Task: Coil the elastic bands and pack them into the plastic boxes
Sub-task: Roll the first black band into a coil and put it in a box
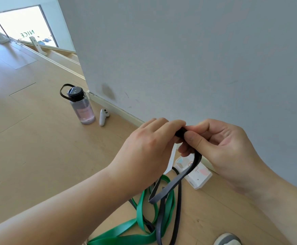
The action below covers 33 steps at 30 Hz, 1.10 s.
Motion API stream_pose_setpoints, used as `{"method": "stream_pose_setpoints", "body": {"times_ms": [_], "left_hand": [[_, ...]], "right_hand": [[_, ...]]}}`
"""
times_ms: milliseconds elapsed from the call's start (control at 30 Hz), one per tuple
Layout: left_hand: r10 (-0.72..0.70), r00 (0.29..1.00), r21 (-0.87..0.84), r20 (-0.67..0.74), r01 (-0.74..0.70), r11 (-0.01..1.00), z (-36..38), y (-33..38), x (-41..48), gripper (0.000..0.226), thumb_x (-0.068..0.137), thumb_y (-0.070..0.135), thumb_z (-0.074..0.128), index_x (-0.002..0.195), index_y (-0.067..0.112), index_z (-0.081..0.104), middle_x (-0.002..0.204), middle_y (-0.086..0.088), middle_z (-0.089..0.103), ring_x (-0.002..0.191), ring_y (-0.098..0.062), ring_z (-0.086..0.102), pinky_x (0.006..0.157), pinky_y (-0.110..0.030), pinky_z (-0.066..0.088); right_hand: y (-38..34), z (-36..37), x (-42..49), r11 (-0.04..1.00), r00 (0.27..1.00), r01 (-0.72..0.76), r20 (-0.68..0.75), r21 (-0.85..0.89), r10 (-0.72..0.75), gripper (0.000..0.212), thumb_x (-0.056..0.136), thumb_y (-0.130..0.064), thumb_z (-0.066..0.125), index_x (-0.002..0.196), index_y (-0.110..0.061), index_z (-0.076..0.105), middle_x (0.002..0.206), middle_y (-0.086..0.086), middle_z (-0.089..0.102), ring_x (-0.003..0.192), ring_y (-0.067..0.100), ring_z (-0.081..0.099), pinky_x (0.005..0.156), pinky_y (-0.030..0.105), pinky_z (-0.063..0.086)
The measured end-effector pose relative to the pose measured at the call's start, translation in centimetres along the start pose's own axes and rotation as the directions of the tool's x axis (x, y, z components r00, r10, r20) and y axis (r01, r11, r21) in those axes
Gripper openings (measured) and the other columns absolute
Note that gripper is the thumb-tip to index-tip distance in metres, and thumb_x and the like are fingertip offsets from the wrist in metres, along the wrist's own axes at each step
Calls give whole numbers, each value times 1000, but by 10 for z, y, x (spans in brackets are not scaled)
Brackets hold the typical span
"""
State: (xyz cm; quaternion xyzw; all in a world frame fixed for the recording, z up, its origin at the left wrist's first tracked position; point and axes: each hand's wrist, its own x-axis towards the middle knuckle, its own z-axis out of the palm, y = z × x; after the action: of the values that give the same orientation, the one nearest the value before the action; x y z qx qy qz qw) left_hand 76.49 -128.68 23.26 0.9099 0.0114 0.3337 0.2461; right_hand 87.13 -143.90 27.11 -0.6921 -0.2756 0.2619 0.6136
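A dark grey elastic band (172,186) hangs from both my hands in front of the wall, and its lower loops trail onto the wooden floor. My left hand (147,149) grips the band's folded top end with curled fingers. My right hand (220,144) pinches the same end between thumb and fingers. A green elastic band (140,216) lies loose on the floor below, tangled with the grey one. A white plastic box (199,175) lies on the floor by the skirting board, partly hidden behind the hanging band and my hands.
A clear water bottle (82,106) with a black cap and a white controller (103,117) stand near the wall corner at the left. A grey and white shoe (228,239) shows at the bottom edge. The wall (197,59) is straight ahead.
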Motion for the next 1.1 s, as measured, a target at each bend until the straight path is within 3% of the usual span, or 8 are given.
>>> {"method": "stream_pose_setpoints", "body": {"times_ms": [167, 333, 533, 733, 833, 900, 1000, 1100], "left_hand": [[-87, 994, 7, -59, 88, 996, 3, 6, 4, 23, 93, 4, 65, 115, 6, 70, 90, 2, 72, 78, -10, 57, 71, -22, 48], [-108, 991, 34, -85, 111, 993, -1, 11, 10, 10, 92, 14, 64, 102, 10, 65, 79, 4, 67, 71, -18, 62, 58, -40, 54], [-69, 991, 14, -116, 71, 997, 4, 9, 11, 12, 91, 16, 73, 90, 6, 65, 73, 0, 66, 63, -22, 60, 52, -41, 52], [-47, 998, -55, -44, 45, 997, 14, 8, 4, 7, 97, 10, 68, 100, 6, 73, 79, 1, 71, 65, -22, 64, 58, -37, 52], [32, 999, -17, -6, -32, 999, 6, -2, 8, 14, 98, 21, 69, 97, 7, 73, 77, 1, 69, 66, -23, 62, 57, -40, 52], [93, 995, 26, 33, -94, 995, 0, -4, 11, 27, 100, 31, 65, 110, 7, 73, 89, -2, 71, 76, -25, 65, 66, -41, 56], [160, 986, 28, 41, -161, 986, 2, -3, 9, 36, 100, 19, 65, 132, 1, 66, 96, -8, 70, 79, -26, 64, 74, -36, 55], [158, 987, 25, 16, -158, 987, 6, -3, 7, 31, 99, 6, 67, 130, 0, 68, 98, -11, 68, 81, -28, 63, 75, -38, 55]], "right_hand": [[-1, 3, -3, 990, 996, -52, -63, 132, 61, 17, 83, -8, 74, 99, -5, 76, 87, 17, 79, 77, 35, 77, 70, 30, 62], [-2, 2, 1, 957, 990, -97, -74, 273, 121, 28, 68, -13, 81, 95, -5, 77, 92, 23, 78, 78, 35, 76, 75, 35, 62], [2, -2, 4, 949, 987, -112, -75, 294, 140, 22, 68, -12, 80, 89, -6, 79, 97, 26, 77, 88, 43, 75, 86, 45, 62], [-1, -14, 9, 992, 989, -75, -116, 98, 87, 16, 78, 2, 76, 94, -1, 76, 88, 21, 79, 78, 37, 76, 81, 39, 64], [-3, -18, 9, 996, 995, -89, -46, -17, 89, 14, 88, 7, 70, 97, -2, 76, 85, 19, 79, 75, 30, 76, 78, 34, 64], [-5, -18, 8, 994, 996, -91, -3, -64, 91, 17, 89, 6, 70, 96, -7, 78, 86, 16, 79, 77, 29, 76, 80, 34, 64], [-5, -14, 8, 994, 994, -101, 29, -33, 102, 14, 89, 2, 70, 97, -6, 77, 89, 16, 80, 85, 36, 76, 84, 40, 64], [-3, -9, 8, 975, 986, -165, 38, 149, 161, 26, 81, -9, 73, 106, 0, 71, 95, 21, 79, 91, 39, 77, 86, 41, 63]]}}
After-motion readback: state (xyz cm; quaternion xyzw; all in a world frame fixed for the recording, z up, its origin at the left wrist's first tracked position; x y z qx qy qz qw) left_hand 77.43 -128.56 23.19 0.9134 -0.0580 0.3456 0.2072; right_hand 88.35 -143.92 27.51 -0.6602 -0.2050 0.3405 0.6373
